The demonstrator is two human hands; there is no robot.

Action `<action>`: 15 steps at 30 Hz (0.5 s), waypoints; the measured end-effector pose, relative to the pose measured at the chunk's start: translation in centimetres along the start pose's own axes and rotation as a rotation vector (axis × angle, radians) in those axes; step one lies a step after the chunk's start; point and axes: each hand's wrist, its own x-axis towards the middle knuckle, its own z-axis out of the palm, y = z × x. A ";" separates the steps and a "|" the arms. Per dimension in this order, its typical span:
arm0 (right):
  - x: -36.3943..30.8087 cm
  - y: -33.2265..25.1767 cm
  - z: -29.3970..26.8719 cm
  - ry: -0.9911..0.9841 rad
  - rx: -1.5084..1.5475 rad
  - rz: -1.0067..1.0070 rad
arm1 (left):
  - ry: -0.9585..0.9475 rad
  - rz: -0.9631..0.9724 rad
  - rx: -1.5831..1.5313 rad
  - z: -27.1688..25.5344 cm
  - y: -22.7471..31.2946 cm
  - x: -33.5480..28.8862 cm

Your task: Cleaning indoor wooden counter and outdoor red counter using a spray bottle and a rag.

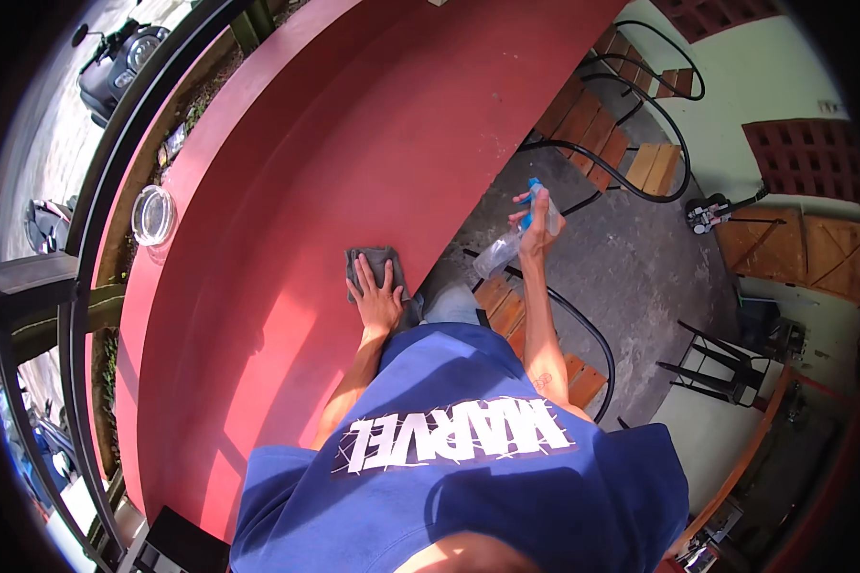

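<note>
My left hand (379, 301) lies flat with its fingers spread over a folded dark grey cloth (389, 255). The cloth rests on a broad red ledge (401, 143), close to its right edge. Out over the floor to the right, my right hand (539, 234) grips a clear spray bottle (498, 257) by its blue head. The bottle is tilted, with its base toward the lower left. How much liquid is inside I cannot tell.
A round glass ashtray (153, 216) sits on the raised outer rim at left, beside black railings (84, 258). Wooden-slat chairs (583, 129) with curved black frames stand right of the ledge on grey floor (631, 258). A black stool (717, 363) is farther right.
</note>
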 end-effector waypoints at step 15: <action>-1.7 -0.3 -3.0 0.110 -0.048 -0.046 | 0.050 0.033 -0.014 1.1 -0.4 0.5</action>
